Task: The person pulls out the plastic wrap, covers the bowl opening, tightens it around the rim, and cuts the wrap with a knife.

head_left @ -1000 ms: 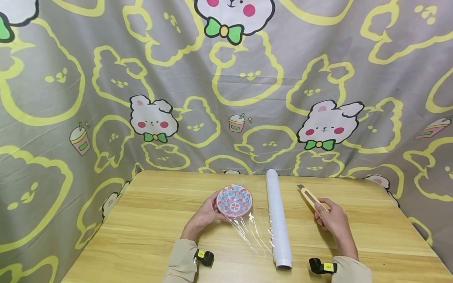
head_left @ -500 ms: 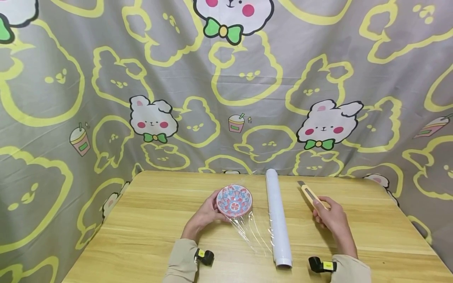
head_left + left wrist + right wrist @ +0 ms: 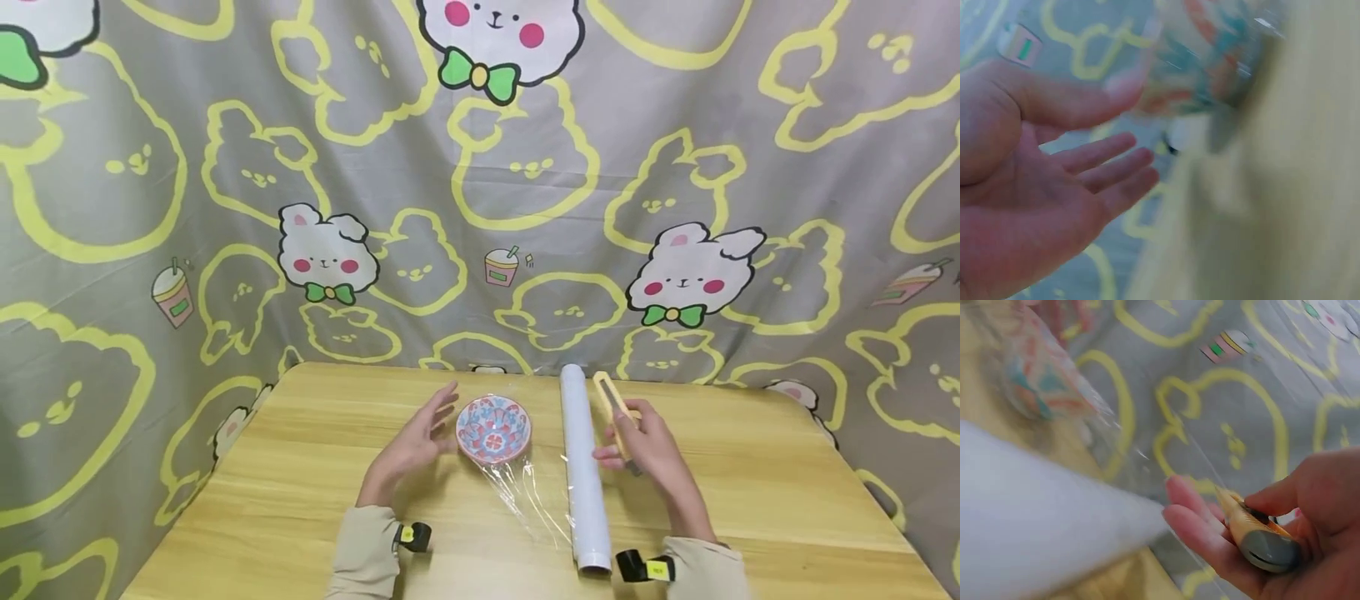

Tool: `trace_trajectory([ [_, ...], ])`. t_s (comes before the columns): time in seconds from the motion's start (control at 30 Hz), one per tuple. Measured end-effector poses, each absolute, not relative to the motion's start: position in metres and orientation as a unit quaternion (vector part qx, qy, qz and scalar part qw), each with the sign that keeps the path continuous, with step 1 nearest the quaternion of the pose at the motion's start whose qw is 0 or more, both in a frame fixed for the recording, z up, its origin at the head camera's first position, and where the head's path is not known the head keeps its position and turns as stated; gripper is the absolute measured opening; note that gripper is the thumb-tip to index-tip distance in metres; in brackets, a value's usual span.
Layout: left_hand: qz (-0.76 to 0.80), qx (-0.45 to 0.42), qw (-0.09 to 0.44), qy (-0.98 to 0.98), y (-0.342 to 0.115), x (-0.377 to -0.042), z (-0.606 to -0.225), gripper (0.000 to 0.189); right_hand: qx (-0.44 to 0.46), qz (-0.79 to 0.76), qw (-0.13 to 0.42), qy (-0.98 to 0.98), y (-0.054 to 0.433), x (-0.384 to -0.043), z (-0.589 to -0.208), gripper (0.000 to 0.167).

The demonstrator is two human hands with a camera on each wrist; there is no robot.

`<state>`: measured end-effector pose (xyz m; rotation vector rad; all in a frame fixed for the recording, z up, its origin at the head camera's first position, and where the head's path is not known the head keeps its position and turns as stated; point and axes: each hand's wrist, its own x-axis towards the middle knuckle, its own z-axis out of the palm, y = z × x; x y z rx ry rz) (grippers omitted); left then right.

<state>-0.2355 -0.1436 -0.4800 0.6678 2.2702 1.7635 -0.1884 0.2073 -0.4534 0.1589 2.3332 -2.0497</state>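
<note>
A small bowl (image 3: 493, 429) with a red and blue pattern stands on the table, with clear cling film (image 3: 517, 492) over it that stretches right to the roll. My left hand (image 3: 411, 446) is beside the bowl's left side, fingers extended and holding nothing; in the left wrist view its thumb (image 3: 1079, 100) overlaps the blurred bowl. The white cling film roll (image 3: 583, 467) lies lengthwise between the bowl and my right hand (image 3: 647, 440). That hand grips a yellow utility knife (image 3: 606, 396), its grey end (image 3: 1269, 550) towards the palm in the right wrist view.
A wooden table (image 3: 322, 417) bears all of this. Its far edge meets a grey curtain (image 3: 420, 183) printed with yellow outlines and white rabbits, which also hangs along both sides.
My left hand has let go of the bowl and drawn slightly left. My right hand has moved left to the roll with the knife, whose dark blade tip no longer shows at the far end.
</note>
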Motion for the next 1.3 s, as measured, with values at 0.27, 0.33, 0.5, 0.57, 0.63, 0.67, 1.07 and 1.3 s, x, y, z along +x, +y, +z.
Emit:
trace_trajectory([
  [0.27,0.580,0.245,-0.011,0.777,-0.103,-0.223,-0.450,0.047,0.017,-0.645,0.023,0.764,0.167,-0.214,-0.462,0.038],
  [0.33,0.564,0.262,-0.006,0.783,-0.083,-0.220,-0.448,0.042,0.014,-0.623,0.015,0.782,0.164,-0.222,-0.462,0.039],
  [0.5,0.506,0.296,0.027,0.810,-0.034,-0.233,-0.435,0.034,0.016,-0.563,0.001,0.827,0.166,-0.240,-0.461,0.041],
  [0.57,0.478,0.290,0.047,0.828,-0.018,-0.246,-0.430,0.033,0.017,-0.551,0.011,0.834,0.169,-0.243,-0.460,0.040],
  [0.63,0.444,0.276,0.060,0.850,-0.003,-0.260,-0.426,0.033,0.016,-0.546,0.020,0.837,0.171,-0.244,-0.459,0.039],
  [0.67,0.426,0.269,0.065,0.861,0.003,-0.267,-0.426,0.033,0.015,-0.543,0.022,0.839,0.173,-0.244,-0.458,0.039],
  [1.07,0.257,0.244,0.039,0.934,0.026,-0.315,-0.437,0.040,0.009,-0.508,0.041,0.860,0.170,-0.245,-0.450,0.043],
  [1.3,0.235,0.222,0.114,0.939,0.029,-0.328,-0.440,0.025,0.006,-0.506,0.041,0.862,0.169,-0.247,-0.451,0.047],
])
